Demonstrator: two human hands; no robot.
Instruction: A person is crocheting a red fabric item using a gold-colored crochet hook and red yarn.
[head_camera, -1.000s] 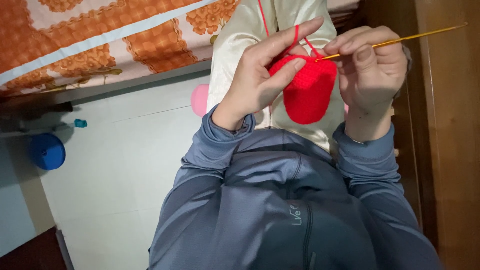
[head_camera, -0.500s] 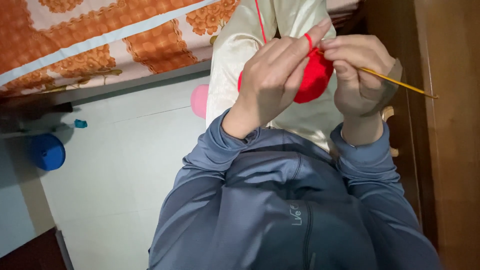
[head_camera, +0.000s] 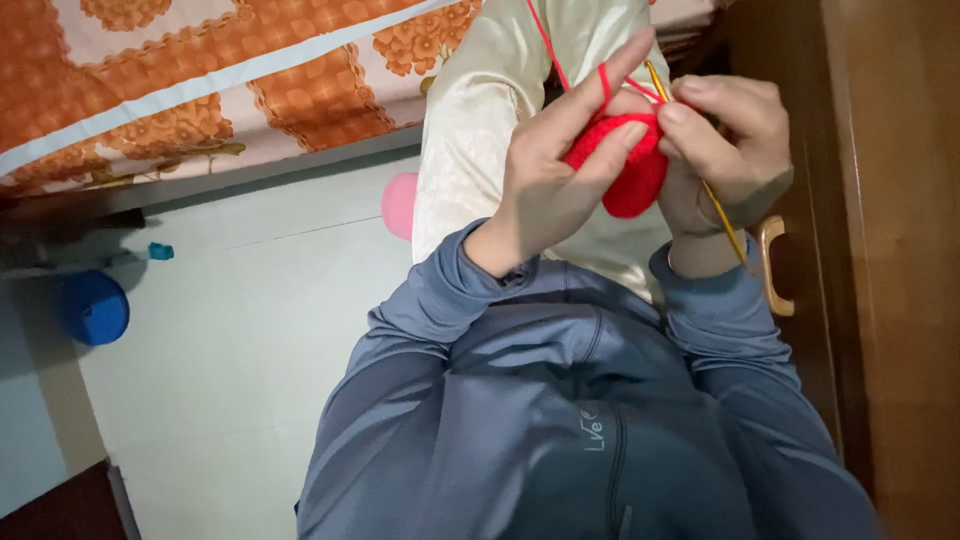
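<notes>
A small red crocheted piece (head_camera: 628, 165) sits between both hands above my lap. My left hand (head_camera: 560, 175) pinches its left side, and a strand of red yarn (head_camera: 545, 45) runs over the raised forefinger and off the top of the view. My right hand (head_camera: 722, 150) grips a thin yellow crochet hook (head_camera: 722, 215); its tip is at the top edge of the red piece and its handle slants down past my wrist. Both arms wear grey-blue sleeves.
Cream-coloured trousers (head_camera: 480, 130) cover my legs. An orange patterned bedspread (head_camera: 200, 90) lies at the upper left over a pale tiled floor (head_camera: 230, 340). A blue round tub (head_camera: 93, 307) stands at far left. A pink object (head_camera: 398, 203) shows beside my leg. A wooden cabinet with a handle (head_camera: 772, 270) is at right.
The hands have drawn closer together around the red piece. The hook has swung from pointing out to the right to slanting down past my right wrist.
</notes>
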